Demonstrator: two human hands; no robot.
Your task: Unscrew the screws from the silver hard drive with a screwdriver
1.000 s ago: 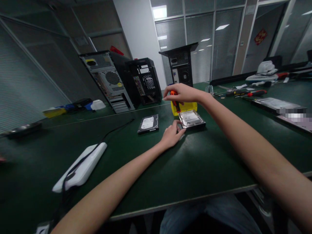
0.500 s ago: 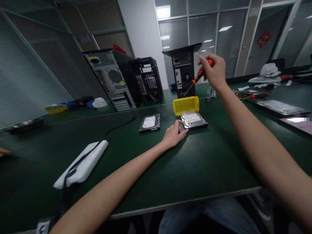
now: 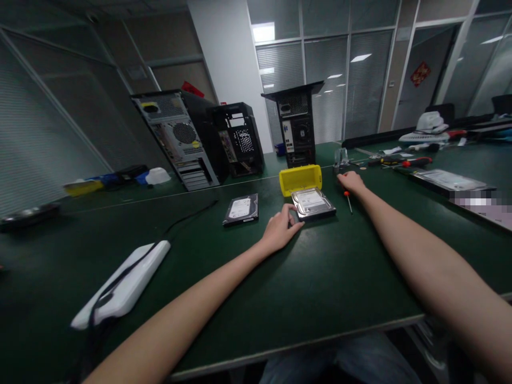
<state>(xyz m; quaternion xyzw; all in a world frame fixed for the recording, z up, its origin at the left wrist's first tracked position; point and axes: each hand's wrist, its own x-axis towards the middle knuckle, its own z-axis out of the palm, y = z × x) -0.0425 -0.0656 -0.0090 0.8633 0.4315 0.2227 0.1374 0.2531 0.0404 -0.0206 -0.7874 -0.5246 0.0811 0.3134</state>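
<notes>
A hard drive (image 3: 312,203) lies on the green table (image 3: 304,293), its back edge against an open yellow case (image 3: 300,180). My left hand (image 3: 281,230) rests at the drive's left front corner, fingers apart and touching its edge. Farther right, my right hand (image 3: 352,182) is low over the table, its fingers closed around a screwdriver whose shaft (image 3: 350,205) points toward me; most of the handle is hidden. Left of my left hand lies a second hard drive (image 3: 241,209).
Computer cases (image 3: 186,138) stand at the back. A white device (image 3: 124,285) with a black cable lies left. Rightward are a small clear container (image 3: 341,158), red-handled pliers (image 3: 416,161) and another drive (image 3: 450,180).
My right hand has come down from above the yellow case to the table on the right, bringing the screwdriver along. My left hand stays by the drive. The view has shifted slightly.
</notes>
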